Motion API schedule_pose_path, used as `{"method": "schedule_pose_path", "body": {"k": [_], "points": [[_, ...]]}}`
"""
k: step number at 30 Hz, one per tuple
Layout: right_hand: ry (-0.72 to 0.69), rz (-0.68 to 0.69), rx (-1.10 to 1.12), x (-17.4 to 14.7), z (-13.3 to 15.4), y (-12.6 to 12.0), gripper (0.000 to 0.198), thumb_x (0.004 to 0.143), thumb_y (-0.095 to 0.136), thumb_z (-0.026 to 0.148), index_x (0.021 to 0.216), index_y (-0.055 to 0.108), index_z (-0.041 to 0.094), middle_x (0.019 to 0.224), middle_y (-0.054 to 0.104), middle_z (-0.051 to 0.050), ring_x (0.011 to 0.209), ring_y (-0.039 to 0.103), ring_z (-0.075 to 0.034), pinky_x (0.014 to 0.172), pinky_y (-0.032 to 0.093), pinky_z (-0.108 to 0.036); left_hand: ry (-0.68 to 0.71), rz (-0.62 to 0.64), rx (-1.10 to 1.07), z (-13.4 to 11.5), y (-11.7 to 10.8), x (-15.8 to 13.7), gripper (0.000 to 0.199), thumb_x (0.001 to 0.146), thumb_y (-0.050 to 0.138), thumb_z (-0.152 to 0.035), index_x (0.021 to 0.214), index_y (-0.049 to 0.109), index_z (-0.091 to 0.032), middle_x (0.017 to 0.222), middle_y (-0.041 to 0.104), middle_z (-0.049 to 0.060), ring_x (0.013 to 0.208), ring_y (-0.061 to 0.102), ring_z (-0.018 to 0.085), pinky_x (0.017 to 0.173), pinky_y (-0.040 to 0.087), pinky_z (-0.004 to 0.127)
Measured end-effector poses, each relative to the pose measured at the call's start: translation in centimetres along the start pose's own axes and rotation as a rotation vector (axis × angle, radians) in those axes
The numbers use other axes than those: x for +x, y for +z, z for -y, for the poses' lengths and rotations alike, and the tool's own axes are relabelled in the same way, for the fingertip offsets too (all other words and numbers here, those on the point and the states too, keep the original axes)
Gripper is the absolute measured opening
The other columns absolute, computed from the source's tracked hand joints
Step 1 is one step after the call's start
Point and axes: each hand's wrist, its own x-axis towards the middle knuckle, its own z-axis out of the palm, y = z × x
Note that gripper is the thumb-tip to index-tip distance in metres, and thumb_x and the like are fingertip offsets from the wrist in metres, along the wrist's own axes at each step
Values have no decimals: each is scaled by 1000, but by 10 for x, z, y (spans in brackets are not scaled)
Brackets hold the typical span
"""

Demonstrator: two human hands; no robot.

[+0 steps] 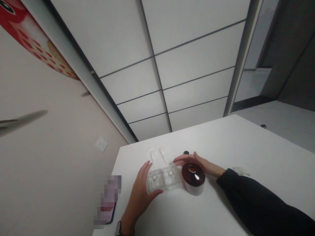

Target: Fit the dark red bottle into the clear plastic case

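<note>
A clear plastic tray point(159, 183) with two square compartments lies on the white table, a small round knob-like form in each. My left hand point(141, 185) is cupped round its left end, thumb along the front edge and fingers at the back corner. My right hand point(192, 159) reaches behind a round container with a dark red glossy lid point(193, 178) and pale sides. Its fingers are stretched out towards the tray's back right corner; whether they touch it I cannot tell. Behind the tray lie two thin whitish pieces point(162, 154), too faint to name.
The white table point(246, 141) has a small black round object point(186, 152) behind my right hand. A crumpled pale scrap point(241, 170) lies beyond my right sleeve. At the left edge is a phone-like item point(110, 203), partly blurred out. A wall with a socket point(101, 144) bounds the left.
</note>
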Motion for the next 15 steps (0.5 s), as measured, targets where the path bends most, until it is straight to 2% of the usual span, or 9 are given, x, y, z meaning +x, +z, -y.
{"method": "schedule_pose_path", "body": {"k": [2, 6, 8, 11, 13, 15], "points": [[-39, 4, -33, -2, 9, 1, 98, 88, 32, 98, 138, 74, 25, 142, 73, -15, 134, 67, -36, 119, 45, -54, -140, 36, -159, 10, 10, -4, 104, 81, 88, -25, 165, 27, -29, 166, 47, 17, 155, 46, 38, 128, 38, 63], [-115, 18, -131, -6, 20, 2, 94, 87, 41, 97, 137, 75, 24, 147, 70, -15, 142, 62, -37, 124, 40, -57, -309, 53, -431, 18, 28, -9, 108, 79, 84, -17, 165, 19, -26, 158, 54, 16, 144, 58, 33, 126, 40, 57], [-102, 6, -176, -10, 20, 2, 90, 86, 48, 95, 136, 76, 25, 149, 69, -15, 146, 58, -38, 127, 37, -58, -337, 56, -522, 14, 30, -9, 105, 75, 86, -17, 161, 25, -22, 154, 56, 17, 139, 61, 32, 123, 43, 54], [-38, -52, -218, -18, 18, -2, 81, 87, 57, 90, 135, 77, 28, 154, 66, -13, 151, 53, -39, 129, 34, -59, -325, 90, -524, 5, 24, -9, 86, 72, 93, -21, 144, 47, -19, 147, 61, 16, 136, 62, 34, 121, 45, 52], [-1, -78, -267, -21, 16, -9, 74, 89, 56, 87, 135, 77, 32, 156, 65, -12, 152, 52, -40, 128, 36, -60, -328, 106, -516, 0, 19, -9, 86, 70, 96, -23, 142, 50, -20, 143, 64, 15, 135, 62, 34, 118, 47, 51], [12, -46, -348, -21, 13, -16, 72, 88, 56, 87, 133, 79, 35, 153, 67, -12, 150, 54, -41, 122, 46, -60, -344, 95, -489, -3, 16, -10, 89, 69, 98, -25, 144, 52, -21, 144, 65, 15, 135, 62, 35, 118, 46, 52]]}}
